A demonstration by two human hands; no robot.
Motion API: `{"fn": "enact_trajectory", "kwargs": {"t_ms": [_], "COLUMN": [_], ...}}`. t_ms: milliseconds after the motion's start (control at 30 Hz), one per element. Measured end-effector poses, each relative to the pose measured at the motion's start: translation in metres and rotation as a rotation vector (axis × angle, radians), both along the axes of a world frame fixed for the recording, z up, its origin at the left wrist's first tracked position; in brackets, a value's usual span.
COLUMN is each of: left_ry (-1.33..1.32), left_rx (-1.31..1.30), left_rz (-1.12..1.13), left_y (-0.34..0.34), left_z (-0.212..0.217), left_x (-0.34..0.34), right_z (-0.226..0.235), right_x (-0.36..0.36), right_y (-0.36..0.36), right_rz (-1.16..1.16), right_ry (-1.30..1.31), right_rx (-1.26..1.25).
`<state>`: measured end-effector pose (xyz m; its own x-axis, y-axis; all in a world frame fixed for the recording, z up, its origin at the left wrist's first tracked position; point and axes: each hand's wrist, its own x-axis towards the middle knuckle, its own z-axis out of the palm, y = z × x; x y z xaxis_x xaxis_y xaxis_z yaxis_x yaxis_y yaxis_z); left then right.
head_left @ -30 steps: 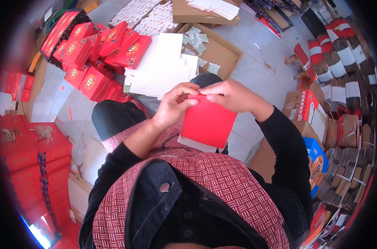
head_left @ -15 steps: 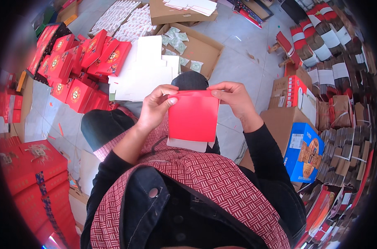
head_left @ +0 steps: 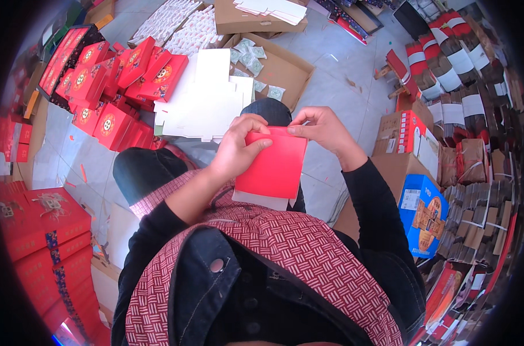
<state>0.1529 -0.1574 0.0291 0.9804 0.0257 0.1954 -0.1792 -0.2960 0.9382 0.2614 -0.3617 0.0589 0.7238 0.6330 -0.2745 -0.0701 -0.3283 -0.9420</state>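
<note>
A red cardboard piece [head_left: 272,173] hangs flat in front of my lap, with a strip along its far edge bent over. Below its near edge shows a pale flap [head_left: 259,198]. My left hand [head_left: 240,149] is closed on the far left part, thumb lying across the red face and fingers curled behind. At the far right corner my right hand [head_left: 322,130] pinches the bent strip between thumb and fingers. The fingertips behind the card are hidden.
Flat white card pieces [head_left: 207,98] lie ahead, beside an open carton [head_left: 293,75] with small clear packets. Red boxes [head_left: 115,124] are heaped at left, more red boxes [head_left: 60,228] stacked nearer. A blue box [head_left: 421,216] and bundled cardboard [head_left: 475,202] stand at right.
My left hand has slid right along the card's far edge, and its thumb now lies further across the red face. My right hand stays at the right corner, its fingers bent more.
</note>
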Motion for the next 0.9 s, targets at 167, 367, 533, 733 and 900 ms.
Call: {"fn": "enact_trajectory", "kwargs": {"t_ms": [167,367,533,733,900], "left_ry": [0.08,0.074,0.107,0.115,0.107], "left_rx": [-0.092,-0.13,-0.145,-0.182,-0.294], "left_rz": [0.09,0.147,0.145,0.13,0.132], "left_y": [-0.004,0.0,-0.002,0.003,0.004], "left_z": [-0.006,-0.014,-0.019,-0.013,-0.016], "left_x": [0.0,-0.002,-0.003,-0.005,-0.007], "right_z": [-0.012,-0.009,-0.027,-0.023,-0.041], "right_x": [-0.014,-0.045,-0.067,-0.084,-0.08], "right_y": [0.004,0.0,-0.008,0.016,0.014], "right_rz": [-0.047,-0.124,-0.1,-0.524,-0.465], "right_ry": [-0.127,-0.221,-0.255,-0.041,-0.067], "right_rx": [0.035,0.12,0.192,0.58,0.615]}}
